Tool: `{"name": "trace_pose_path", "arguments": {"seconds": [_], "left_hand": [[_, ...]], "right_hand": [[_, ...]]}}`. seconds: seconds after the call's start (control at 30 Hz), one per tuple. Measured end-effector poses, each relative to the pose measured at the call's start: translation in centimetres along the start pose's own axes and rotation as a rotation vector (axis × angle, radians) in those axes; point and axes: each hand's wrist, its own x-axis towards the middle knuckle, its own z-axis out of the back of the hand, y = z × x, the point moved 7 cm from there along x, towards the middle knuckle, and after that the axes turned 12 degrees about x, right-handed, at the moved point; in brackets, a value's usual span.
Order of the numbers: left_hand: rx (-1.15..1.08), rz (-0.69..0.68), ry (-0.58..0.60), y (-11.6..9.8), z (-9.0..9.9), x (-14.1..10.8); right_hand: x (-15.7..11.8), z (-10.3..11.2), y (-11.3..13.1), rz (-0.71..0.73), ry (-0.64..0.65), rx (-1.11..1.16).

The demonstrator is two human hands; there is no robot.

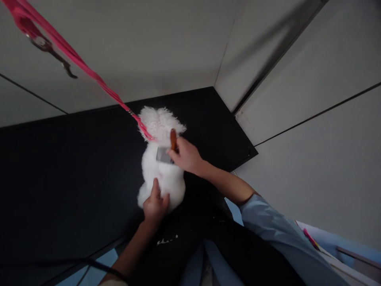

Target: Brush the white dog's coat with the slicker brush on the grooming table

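A fluffy white dog [175, 186] is on a black ribbed table [74, 167], its curly head toward the wall. My right hand [187, 155] is closed round the brown handle of a slicker brush [163, 155], whose grey head lies against the fur of the upper back. Lower down, my left hand [155, 204] rests on the dog's rear with its fingers apart, the index finger pointing up along the back. A pink leash [98, 79] runs from the dog's neck to the upper left.
Grey wall panels [149, 47] stand behind the table, and more panels rise at the right. A dark metal clasp [53, 51] hangs by the leash at the upper left. A black apron [190, 246] is at the table's near edge.
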Motion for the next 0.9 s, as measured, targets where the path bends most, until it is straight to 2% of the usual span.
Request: {"name": "trace_pose_path", "arguments": {"seconds": [0.07,0.1,0.2,0.23,0.27,0.37,0.4,0.5,0.53,0.63,0.67,0.77,0.8,0.83,0.9], "left_hand": [[0.001,0.0,-0.005,0.2,0.0,0.0],[-0.005,-0.002,-0.008,0.2,-0.1,0.0],[-0.018,-0.002,-0.01,0.4,-0.1,0.0],[-0.014,0.006,-0.004,0.5,-0.2,0.0],[-0.005,0.014,0.007,0.6,-0.2,0.1],[0.029,0.024,0.047,0.6,-0.3,0.1],[0.032,0.021,0.053,0.6,-0.3,0.1],[0.032,0.017,0.034,0.5,-0.1,0.1],[0.033,0.013,0.025,0.5,0.0,0.1],[0.038,0.002,0.016,0.4,-0.1,0.2],[0.038,-0.002,0.018,0.4,-0.1,0.3],[0.041,-0.004,0.011,0.6,-0.2,0.3],[0.041,-0.008,0.011,0.7,-0.2,0.3],[0.04,-0.015,0.012,0.7,-0.2,0.3],[0.042,-0.029,0.021,0.6,-0.2,0.3]], "right_hand": [[-0.2,1.4,0.1,0.008,-0.175,-0.006],[-0.2,1.5,0.2,0.029,-0.181,0.0],[-0.1,-0.2,0.3,0.054,0.049,0.029],[0.0,-0.4,0.0,0.037,0.08,0.037],[0.1,-0.2,-0.2,0.015,0.047,0.046],[0.1,1.2,-0.6,0.004,-0.168,0.067],[0.0,1.0,-0.5,0.029,-0.152,0.071],[-0.1,-0.5,-0.5,0.063,0.044,0.069],[-0.1,-0.5,-0.8,0.047,0.036,0.068],[-0.1,1.1,-1.5,0.01,-0.184,0.068],[-0.1,1.1,-1.4,0.025,-0.19,0.073],[-0.4,-0.8,-1.0,0.054,0.06,0.093],[-0.5,-1.0,-1.0,0.039,0.097,0.095],[-0.6,-0.8,-1.1,0.015,0.07,0.09],[-0.7,0.3,-1.2,-0.022,-0.085,0.068]]}}
